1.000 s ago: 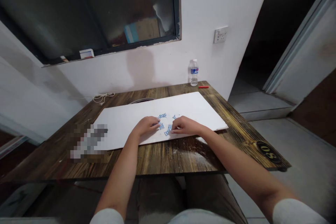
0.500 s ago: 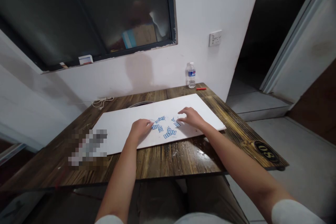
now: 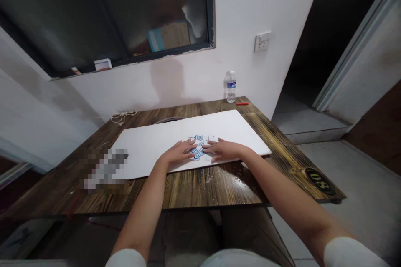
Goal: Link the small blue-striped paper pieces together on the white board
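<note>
Several small white pieces with blue markings (image 3: 198, 153) lie close together on a white board (image 3: 156, 144). They look flat, like paper or card; their exact kind is too small to tell. My left hand (image 3: 180, 151) rests at their left side, palm down with fingers spread, the fingertips touching or covering some of them. From the right, my right hand (image 3: 224, 149) lies flat and spread in the same way, its fingertips at the pieces' right edge. Parts of the pieces are hidden under the fingers.
The board lies on a dark wooden table (image 3: 194, 194). At the back stand a water bottle (image 3: 231, 87) and a red pen-like stick (image 3: 242, 104). A pale cord (image 3: 123, 117) lies at the back left. A blurred patch (image 3: 106, 169) covers something at the board's left end.
Both hands have moved inward and flattened, with fingers spread over the pieces. The pieces, scattered in a loose ring before, now sit in a tighter cluster. The view has shifted slightly.
</note>
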Available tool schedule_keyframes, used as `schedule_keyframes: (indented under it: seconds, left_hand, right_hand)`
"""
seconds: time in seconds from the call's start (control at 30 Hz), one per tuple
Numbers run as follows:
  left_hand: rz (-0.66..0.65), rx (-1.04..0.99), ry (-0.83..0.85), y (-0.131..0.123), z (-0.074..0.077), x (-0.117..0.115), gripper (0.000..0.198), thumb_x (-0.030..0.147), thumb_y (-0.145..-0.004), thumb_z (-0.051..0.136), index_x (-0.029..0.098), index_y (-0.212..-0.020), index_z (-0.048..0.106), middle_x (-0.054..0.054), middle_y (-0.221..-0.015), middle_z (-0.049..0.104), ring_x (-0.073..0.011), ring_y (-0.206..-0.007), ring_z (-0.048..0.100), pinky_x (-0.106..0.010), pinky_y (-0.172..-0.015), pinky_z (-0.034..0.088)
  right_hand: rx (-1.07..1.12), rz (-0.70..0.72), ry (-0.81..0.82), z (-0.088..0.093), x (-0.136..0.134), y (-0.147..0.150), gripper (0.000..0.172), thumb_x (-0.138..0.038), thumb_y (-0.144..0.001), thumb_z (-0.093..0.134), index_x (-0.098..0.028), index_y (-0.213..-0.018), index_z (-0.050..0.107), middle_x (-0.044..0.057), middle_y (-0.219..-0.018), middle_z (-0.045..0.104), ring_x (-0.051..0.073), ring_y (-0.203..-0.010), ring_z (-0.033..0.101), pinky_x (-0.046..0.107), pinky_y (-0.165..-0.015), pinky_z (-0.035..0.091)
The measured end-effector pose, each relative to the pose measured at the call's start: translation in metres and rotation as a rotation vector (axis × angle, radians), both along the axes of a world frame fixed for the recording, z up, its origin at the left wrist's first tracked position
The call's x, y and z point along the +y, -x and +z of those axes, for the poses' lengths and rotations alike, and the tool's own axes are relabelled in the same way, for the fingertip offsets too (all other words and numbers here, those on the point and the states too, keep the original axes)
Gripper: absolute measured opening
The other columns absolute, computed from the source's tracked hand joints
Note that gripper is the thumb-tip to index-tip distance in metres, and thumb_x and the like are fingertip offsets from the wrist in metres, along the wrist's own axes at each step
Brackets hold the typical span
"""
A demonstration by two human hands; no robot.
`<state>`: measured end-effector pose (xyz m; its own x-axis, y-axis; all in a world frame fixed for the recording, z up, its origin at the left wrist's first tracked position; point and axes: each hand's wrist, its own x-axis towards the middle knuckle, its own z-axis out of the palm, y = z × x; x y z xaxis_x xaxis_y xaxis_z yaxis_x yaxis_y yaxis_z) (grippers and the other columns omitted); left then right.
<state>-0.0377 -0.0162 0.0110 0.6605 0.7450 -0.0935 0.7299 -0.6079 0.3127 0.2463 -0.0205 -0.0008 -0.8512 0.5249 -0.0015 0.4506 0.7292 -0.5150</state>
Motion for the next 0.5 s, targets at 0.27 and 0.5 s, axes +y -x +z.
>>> schedule_keyframes:
  seconds: [0.27,0.5]
  left_hand:
    - [-0.184,-0.041,0.081,-0.005,0.008,-0.001,0.05,0.055,-0.091,0.046,0.034,-0.137,0.049,-0.002,-0.151,0.036,-0.0252,-0.144,0.021,-0.045,-0.115,0.019]
    - [-0.054,-0.037,0.016,0.008,0.007,0.004,0.054,0.057,-0.093,0.039,0.029,-0.138,0.05,-0.006,-0.15,0.038,-0.0243,-0.14,0.031,-0.042,-0.114,0.025]
  right_hand:
    - [-0.022,-0.201,-0.171,-0.013,0.014,0.001,0.062,-0.05,-0.091,0.05,-0.022,-0.144,0.039,0.012,-0.154,0.028,0.029,-0.145,0.017,0.056,-0.114,0.015]
    - [-0.133,-0.333,-0.213,-0.007,0.02,-0.01,0.034,-0.038,-0.095,0.046,-0.022,-0.12,0.062,0.012,-0.145,0.045,0.031,-0.136,0.038,0.062,-0.108,0.022]
